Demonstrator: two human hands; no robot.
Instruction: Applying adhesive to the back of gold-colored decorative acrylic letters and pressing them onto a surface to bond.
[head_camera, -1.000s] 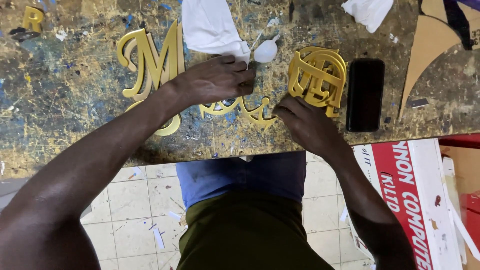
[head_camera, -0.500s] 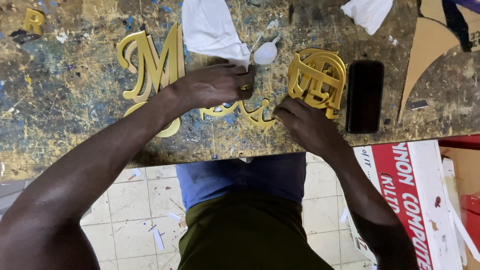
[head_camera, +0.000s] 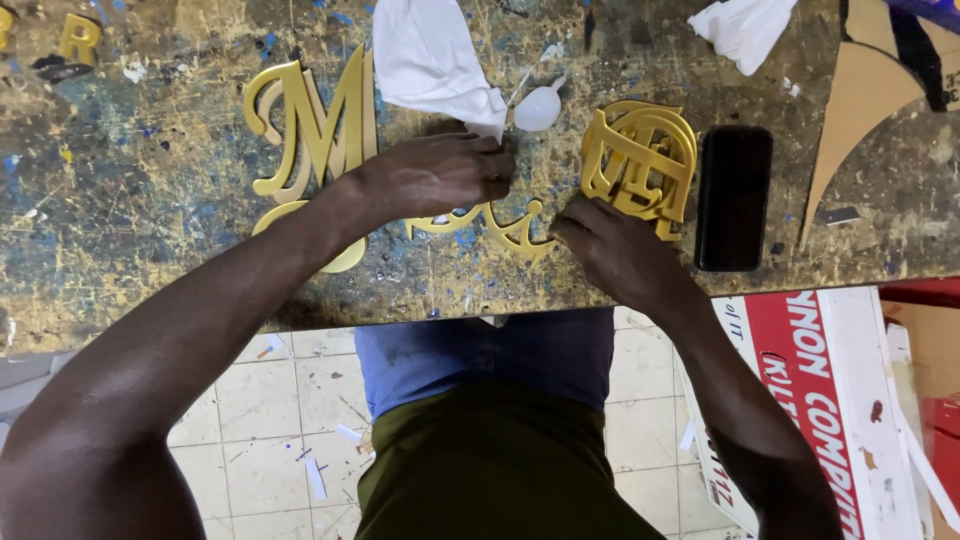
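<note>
From the head view, the left hand (head_camera: 440, 175) lies fingers curled on a thin gold script piece (head_camera: 500, 225) flat on the paint-spattered bench (head_camera: 150, 260), near a white cloth (head_camera: 430, 60) whose corner it may be pinching, though I cannot tell. The right hand (head_camera: 615, 250) presses down on the script's right end, fingers together, just beside a gold monogram (head_camera: 640, 160) and a black phone (head_camera: 735, 195). The script looks slender, so uneven pressure from either hand could snap it, and it lies near the bench edge, where a slip might drop it onto the tiled floor (head_camera: 270, 400).
</note>
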